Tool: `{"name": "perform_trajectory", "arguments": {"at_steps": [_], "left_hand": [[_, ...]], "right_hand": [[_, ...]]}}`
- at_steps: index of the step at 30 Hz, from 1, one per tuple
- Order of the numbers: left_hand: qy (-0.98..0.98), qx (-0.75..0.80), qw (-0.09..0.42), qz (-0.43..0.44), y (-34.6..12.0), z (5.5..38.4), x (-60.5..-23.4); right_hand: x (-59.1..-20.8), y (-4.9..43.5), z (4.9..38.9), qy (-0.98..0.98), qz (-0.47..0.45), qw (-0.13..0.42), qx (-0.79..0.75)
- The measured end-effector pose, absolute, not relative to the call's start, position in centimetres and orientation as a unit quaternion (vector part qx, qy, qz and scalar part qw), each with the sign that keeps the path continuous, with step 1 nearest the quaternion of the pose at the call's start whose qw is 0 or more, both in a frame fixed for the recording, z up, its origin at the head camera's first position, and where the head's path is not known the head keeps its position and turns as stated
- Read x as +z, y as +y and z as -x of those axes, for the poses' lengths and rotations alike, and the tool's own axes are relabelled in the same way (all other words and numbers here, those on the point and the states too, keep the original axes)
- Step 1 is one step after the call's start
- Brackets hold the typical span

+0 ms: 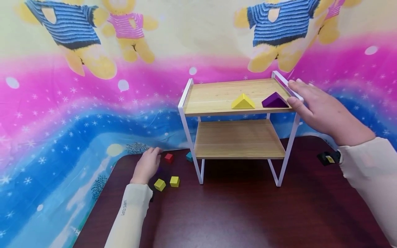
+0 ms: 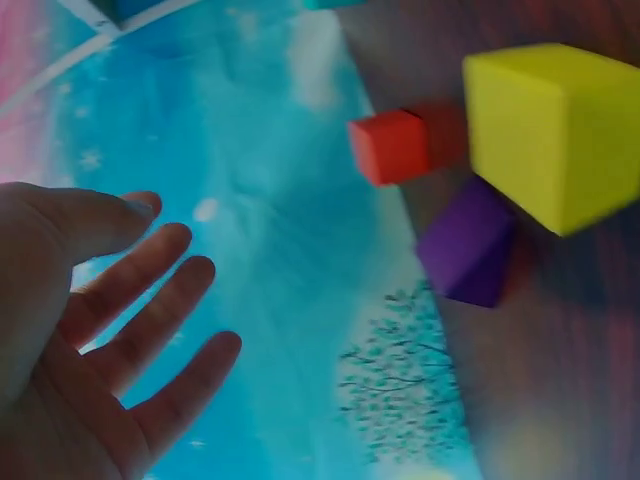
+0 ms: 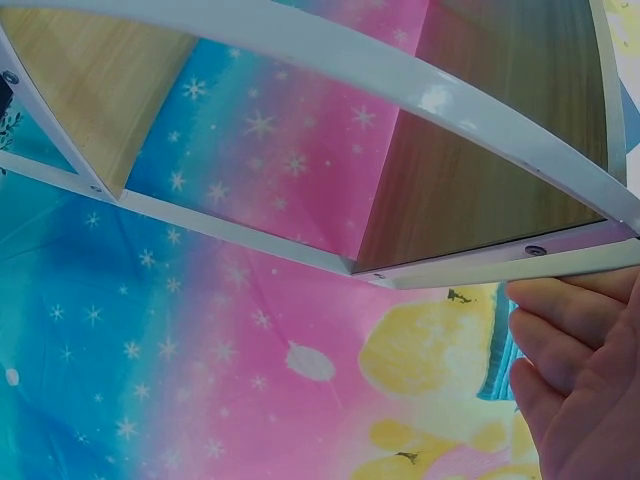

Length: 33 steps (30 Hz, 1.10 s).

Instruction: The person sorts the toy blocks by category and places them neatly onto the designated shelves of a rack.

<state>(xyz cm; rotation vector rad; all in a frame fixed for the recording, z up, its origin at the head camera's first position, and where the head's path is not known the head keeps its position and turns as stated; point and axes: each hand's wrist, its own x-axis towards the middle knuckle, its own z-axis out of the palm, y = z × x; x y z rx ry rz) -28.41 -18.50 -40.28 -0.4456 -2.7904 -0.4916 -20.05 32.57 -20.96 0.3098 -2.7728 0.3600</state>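
Note:
My left hand [image 1: 146, 166] hovers over the left side of the dark table, beside several small blocks. Its fingers are loosely spread in the left wrist view, and nothing is between them. Near it lie a red cube [image 1: 169, 158], two yellow cubes [image 1: 175, 181] and a purple block [image 2: 468, 243], mostly hidden by the hand in the head view. My right hand [image 1: 328, 112] rests against the upper right rail of a two-tier shelf [image 1: 240, 139], fingers fairly straight. On its top board stand a yellow triangular block [image 1: 243, 102] and a purple triangular block [image 1: 275, 100], the latter close to my right thumb.
A teal block [image 1: 189, 156] sits by the shelf's left front leg. White metal legs [image 1: 291, 148] frame the wooden boards. Behind the table [image 1: 223, 213] hangs a colourful cloth [image 1: 77, 134] printed with bears and snowflakes.

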Motion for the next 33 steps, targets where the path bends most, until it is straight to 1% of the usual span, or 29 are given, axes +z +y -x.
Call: {"name": "perform_trajectory", "arguments": {"at_steps": [10, 20, 25, 33], "left_hand": [[-0.966, -0.179, 0.088, 0.168, -19.3, 30.1, -42.0], [-0.981, -0.071, 0.062, 0.170, -20.0, 31.2, -43.4], [-0.983, -0.054, 0.051, 0.168, -20.0, 31.3, -43.6], [-0.987, -0.029, 0.017, 0.159, -19.9, 31.7, -43.9]], "right_hand": [[-21.0, 32.7, 20.0, -0.973, -0.105, 0.160, 0.130], [-20.9, 32.5, 19.9, -0.973, -0.104, 0.163, 0.127], [-20.8, 32.5, 19.9, -0.973, -0.104, 0.162, 0.128], [-20.8, 32.5, 20.0, -0.973, -0.105, 0.160, 0.130]]}}
